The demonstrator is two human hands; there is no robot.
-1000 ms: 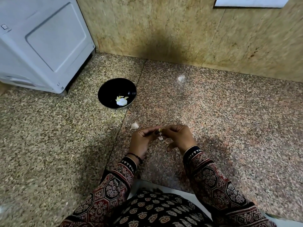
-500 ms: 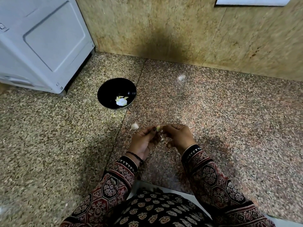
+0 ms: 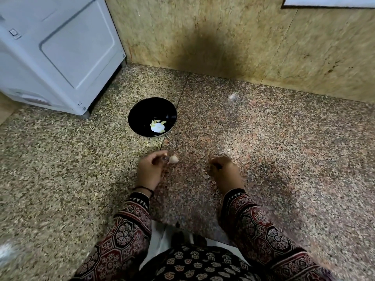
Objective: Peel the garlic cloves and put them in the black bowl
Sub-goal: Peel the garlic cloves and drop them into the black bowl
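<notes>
Our left hand (image 3: pixel 150 169) has its fingers curled, and so does our right hand (image 3: pixel 224 171). Blur keeps us from telling whether either holds anything. The two hands are well apart. A garlic clove (image 3: pixel 173 159) lies on the speckled floor (image 3: pixel 263 149) just beside the left fingertips. Beyond it sits the black bowl (image 3: pixel 142 112), with pale peeled pieces (image 3: pixel 157 127) inside.

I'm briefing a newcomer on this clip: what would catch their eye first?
Probably the black bowl on the speckled floor, pale garlic pieces bright inside it, near a white appliance at upper left. Closer in, the left hand is beside a loose garlic clove on the floor, the right hand apart.
</notes>
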